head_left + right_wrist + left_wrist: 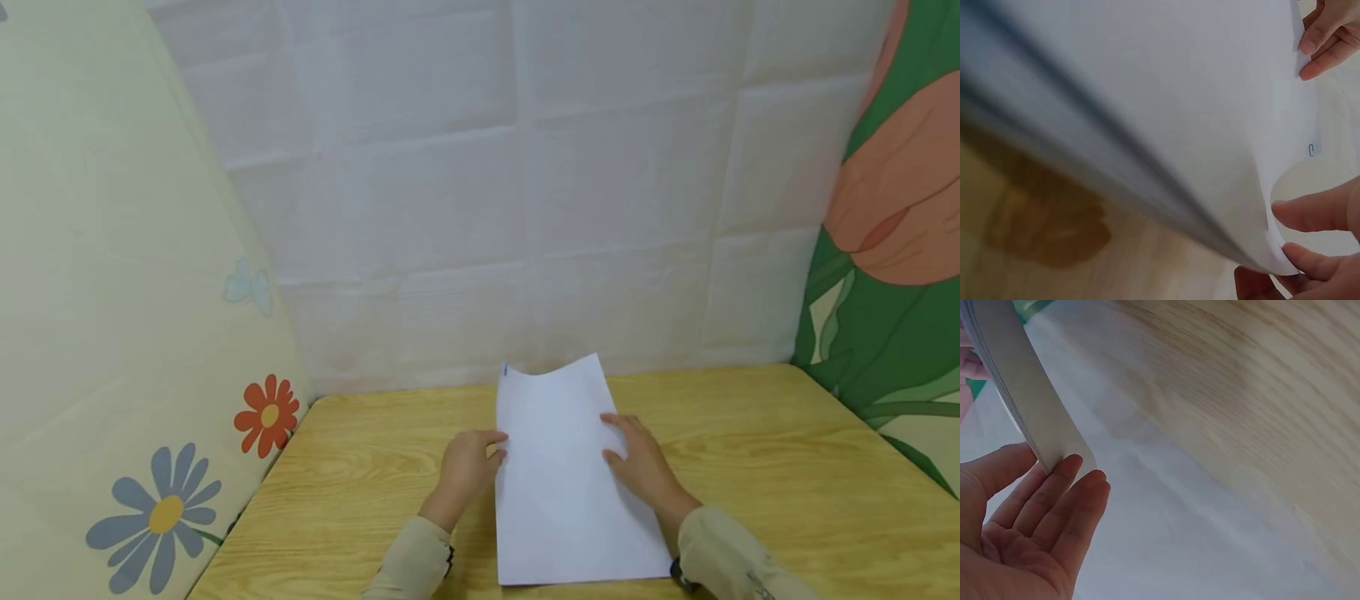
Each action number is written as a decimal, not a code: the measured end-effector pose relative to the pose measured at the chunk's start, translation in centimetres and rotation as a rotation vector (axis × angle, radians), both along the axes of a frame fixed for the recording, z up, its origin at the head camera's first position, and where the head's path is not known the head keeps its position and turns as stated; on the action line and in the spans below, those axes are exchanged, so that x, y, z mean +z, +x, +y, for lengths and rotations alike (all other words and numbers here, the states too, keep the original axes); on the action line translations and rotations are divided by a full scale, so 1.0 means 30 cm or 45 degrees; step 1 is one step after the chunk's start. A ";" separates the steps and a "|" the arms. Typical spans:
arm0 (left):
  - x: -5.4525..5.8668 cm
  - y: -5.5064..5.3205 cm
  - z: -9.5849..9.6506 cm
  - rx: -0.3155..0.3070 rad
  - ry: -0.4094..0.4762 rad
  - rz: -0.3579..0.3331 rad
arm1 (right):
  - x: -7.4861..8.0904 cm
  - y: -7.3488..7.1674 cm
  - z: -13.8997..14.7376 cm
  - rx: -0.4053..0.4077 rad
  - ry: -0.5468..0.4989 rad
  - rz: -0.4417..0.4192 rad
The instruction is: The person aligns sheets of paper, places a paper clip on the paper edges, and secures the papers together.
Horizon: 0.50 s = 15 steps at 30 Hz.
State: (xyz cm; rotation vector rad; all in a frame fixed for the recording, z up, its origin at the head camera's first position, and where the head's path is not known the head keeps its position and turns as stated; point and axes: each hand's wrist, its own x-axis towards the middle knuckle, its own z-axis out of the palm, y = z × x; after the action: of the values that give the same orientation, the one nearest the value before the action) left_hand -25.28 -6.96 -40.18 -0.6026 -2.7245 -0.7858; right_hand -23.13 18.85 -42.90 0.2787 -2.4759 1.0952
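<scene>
A stack of white paper sheets (558, 475) stands between both hands, its far edge bowed up in the head view. My left hand (467, 467) pinches the left edge, thumb on one side and fingertips on the other, as the left wrist view shows with the sheets' edge (1035, 394). On the right edge, my right hand (641, 467) holds the sheets between thumb and fingers. In the right wrist view, the paper (1166, 81) curves near that thumb (1316, 209). A small blue paper clip (1311, 150) sits at the far left corner.
The wood-grain table (757, 467) extends to either side of the paper. Behind it hangs a creased white cloth (450, 200). A flower-printed cloth (150, 333) borders the left side, and a green cloth with a large pink flower (900, 333) borders the right.
</scene>
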 end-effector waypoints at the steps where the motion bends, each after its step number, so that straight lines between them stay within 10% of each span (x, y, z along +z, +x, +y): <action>1: 0.001 0.000 0.001 -0.004 -0.014 -0.013 | -0.003 -0.002 0.001 0.009 0.019 -0.008; 15: -0.020 0.001 0.026 -0.061 -0.192 -0.194 | -0.010 -0.010 0.015 0.056 0.153 -0.243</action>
State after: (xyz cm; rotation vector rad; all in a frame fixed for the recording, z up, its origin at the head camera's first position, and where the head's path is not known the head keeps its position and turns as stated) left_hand -25.26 -6.18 -40.77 -0.6668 -2.9391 -0.6658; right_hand -23.43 19.31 -43.21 0.2763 -2.7223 1.0355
